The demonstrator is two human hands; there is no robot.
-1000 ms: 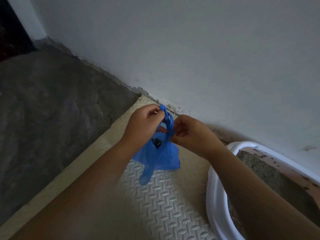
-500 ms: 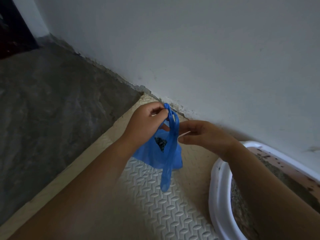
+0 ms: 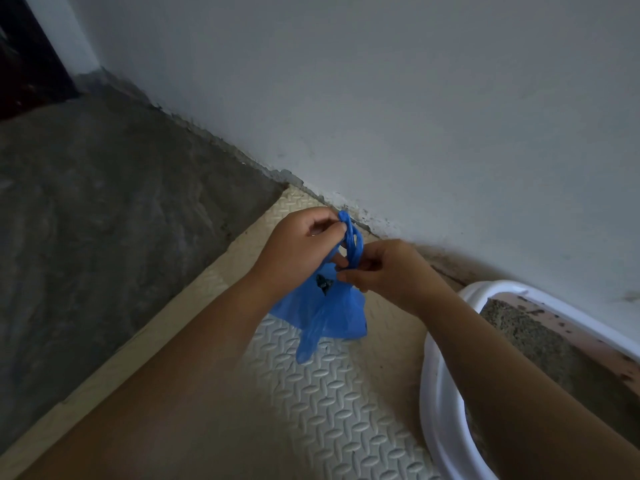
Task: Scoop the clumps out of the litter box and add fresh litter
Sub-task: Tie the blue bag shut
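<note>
Wall (image 3: 415,98): pale, plain, no writing; meets floor along a rough, crumbled seam.
Floor (image 3: 104,254): bare grey concrete at left; dark doorway cut off at top left corner.
Mat (image 3: 332,403): cream foam, embossed tread pattern, laid against wall; largely covered by both forearms.
Litter box (image 3: 437,403): white rim, pinkish inner wall, grey litter inside with dark specks; at lower right, on mat, cut off by frame edge and right forearm.
Blue bag (image 3: 329,313): thin plastic, held above mat between both hands; dark clumps dimly visible through film; no print readable; one loose handle hanging down.
Left hand (image 3: 298,251): closed, pinching twisted handle at top.
Right hand (image 3: 384,268): fingertips pinched on same twisted handles, just beside left hand.
</note>
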